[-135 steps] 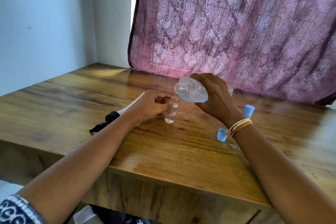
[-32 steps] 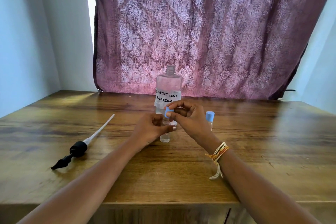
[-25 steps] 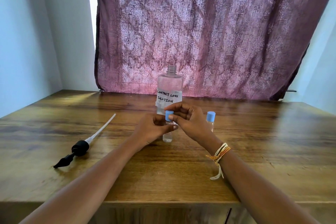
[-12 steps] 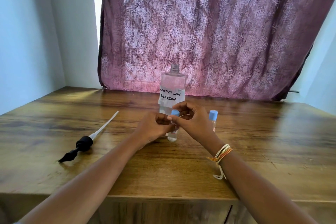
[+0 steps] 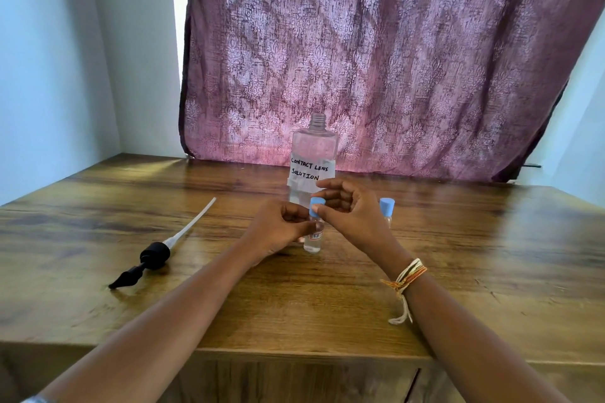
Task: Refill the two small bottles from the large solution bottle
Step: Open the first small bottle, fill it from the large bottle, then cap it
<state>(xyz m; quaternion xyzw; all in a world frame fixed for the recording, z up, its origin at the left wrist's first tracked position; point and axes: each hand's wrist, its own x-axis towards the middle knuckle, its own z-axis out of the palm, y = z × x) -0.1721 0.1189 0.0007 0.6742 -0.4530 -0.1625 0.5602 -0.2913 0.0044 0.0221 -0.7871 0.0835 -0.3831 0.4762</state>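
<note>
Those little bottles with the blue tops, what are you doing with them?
A person is closing up a small bottle at the middle of the wooden table. The left hand holds its body while the right hand pinches its blue cap on top. The second small bottle, already capped, stands just to the right. Behind them the large solution bottle stands upright with no top on, and its black pump lies on the table to the left.
</note>
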